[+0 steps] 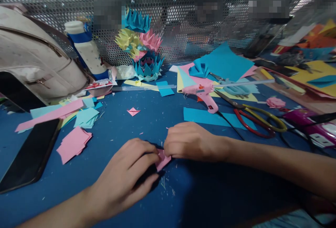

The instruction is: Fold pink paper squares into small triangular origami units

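Note:
A small pink piece of paper [163,160] lies on the blue tabletop between my two hands, partly covered by their fingers. From the left, my left hand [128,175] holds it down with curled fingertips. My right hand [193,142] is closed, its fingers pinching the paper's upper right edge. Beyond them sits a small folded pink paper piece [133,111]. A stack of pink paper squares [74,144] lies left of my left hand, with light blue squares [86,117] just behind it.
A pink glue gun [202,93] and scissors with red and yellow handles [258,119] lie on the right. A phone [31,154] is on the left. Along the perforated metal panel stand a bottle [88,49], a backpack [39,53] and a folded-paper flower arrangement [148,67].

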A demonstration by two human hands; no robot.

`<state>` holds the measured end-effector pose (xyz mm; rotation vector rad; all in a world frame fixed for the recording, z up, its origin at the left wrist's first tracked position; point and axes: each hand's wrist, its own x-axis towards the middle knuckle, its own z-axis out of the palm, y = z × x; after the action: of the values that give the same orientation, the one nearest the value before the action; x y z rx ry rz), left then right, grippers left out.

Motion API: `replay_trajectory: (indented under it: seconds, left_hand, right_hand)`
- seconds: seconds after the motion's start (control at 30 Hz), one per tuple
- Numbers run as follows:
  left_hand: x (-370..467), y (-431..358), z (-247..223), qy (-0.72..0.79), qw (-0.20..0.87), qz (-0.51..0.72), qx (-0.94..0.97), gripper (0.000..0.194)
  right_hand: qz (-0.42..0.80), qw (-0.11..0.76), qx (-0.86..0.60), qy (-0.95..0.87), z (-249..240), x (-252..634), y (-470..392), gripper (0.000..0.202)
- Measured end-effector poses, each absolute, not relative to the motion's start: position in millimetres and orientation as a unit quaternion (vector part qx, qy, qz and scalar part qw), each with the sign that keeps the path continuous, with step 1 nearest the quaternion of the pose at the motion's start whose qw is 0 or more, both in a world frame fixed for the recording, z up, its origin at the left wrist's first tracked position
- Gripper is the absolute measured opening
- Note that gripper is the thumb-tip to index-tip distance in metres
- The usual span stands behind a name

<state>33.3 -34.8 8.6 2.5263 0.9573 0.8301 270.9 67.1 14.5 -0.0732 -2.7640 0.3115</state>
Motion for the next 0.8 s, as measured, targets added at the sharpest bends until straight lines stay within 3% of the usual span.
replay_trajectory:
  seconds: [0.1, 0.17, 0.3, 0.53, 0.8]
  left_hand:
    - [37.4, -35.3, 7.9, 0.308, 0.081, 0.288, 0.903, 0.024]
    - [39.4, -34.7, 7.5, 0.306, 0.033, 0.300, 0.903, 0.015]
    - [38.8, -31.9, 9.1, 0.289, -0.016, 0.319, 0.903, 0.028]
    - [34.3, -27.7, 8.1, 0.283, -0.062, 0.290, 0.912, 0.030]
    - [36.1, -35.8, 8.7, 0.252, -0.039, 0.240, 0.937, 0.041]
  right_hand:
    - [-0.010, 0.160, -0.018, -0.987, 18.6, 270.4, 55.6, 0.039]
    - [-0.033, 0.153, -0.006, -0.988, 21.6, 269.4, 50.2, 0.036]
    - [0.025, 0.156, -0.002, -0.987, 23.5, 267.0, 50.2, 0.028]
    - [0.084, 0.151, 0.009, -0.985, 18.1, 265.8, 62.3, 0.020]
    - [0.160, 0.091, -0.026, -0.983, 17.3, 262.6, 62.6, 0.022]
